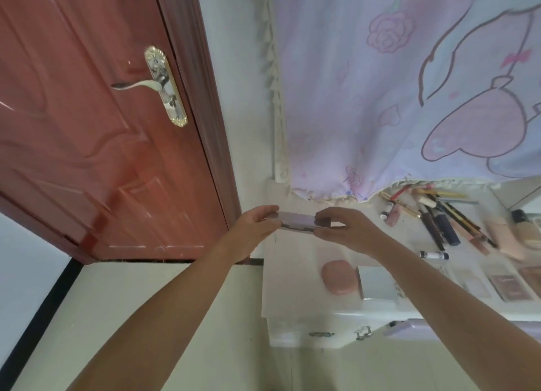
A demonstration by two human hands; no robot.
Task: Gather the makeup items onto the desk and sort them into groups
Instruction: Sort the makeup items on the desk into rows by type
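White table point(292, 297) by red door point(87, 127); we hold flat purple case point(295, 221) above its far corner, left hand point(254, 223) and right hand point(348, 229) each pinching one end. Case looks light, stiff, smooth; best held by short ends

Two bare forearms, entering from 6 o'clock, end in a left hand point(255, 224) and right hand point(348, 229); no sleeves, jewellery or gloves worn.
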